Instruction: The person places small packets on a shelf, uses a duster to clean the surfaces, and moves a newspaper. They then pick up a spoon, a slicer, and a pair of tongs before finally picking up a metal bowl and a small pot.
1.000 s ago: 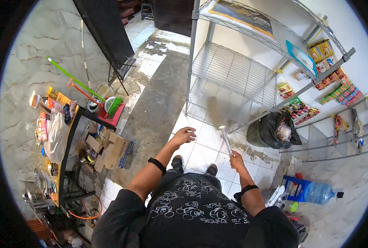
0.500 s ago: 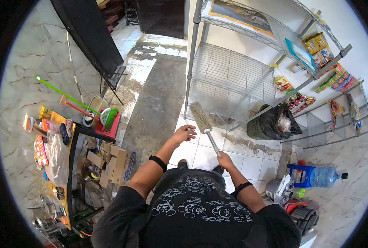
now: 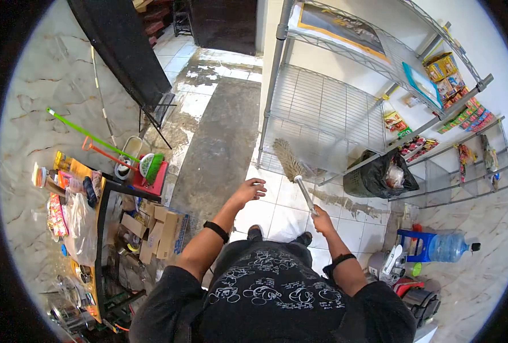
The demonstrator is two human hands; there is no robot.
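A duster (image 3: 288,159) with a fluffy beige head and a pale grey handle is in my right hand (image 3: 323,220), whose fingers wrap round the lower end of the handle. Its head points away from me and overlaps the bottom of the wire shelf rack (image 3: 328,103). My left hand (image 3: 249,192) hangs in the air left of the duster, fingers loosely spread and holding nothing. Below both hands lies a white tiled floor (image 3: 275,201), with my sandalled feet on it.
A bin with a black bag (image 3: 384,171) stands right of the rack. At the right wall are a blue stool (image 3: 409,236) and a water bottle (image 3: 447,244). To the left are a cluttered table (image 3: 101,211), cardboard boxes (image 3: 158,228) and a green-handled broom (image 3: 88,130).
The duster and my right hand have shifted slightly right and toward me. My left hand has dropped a little lower. The view has tilted slightly, showing more of both feet.
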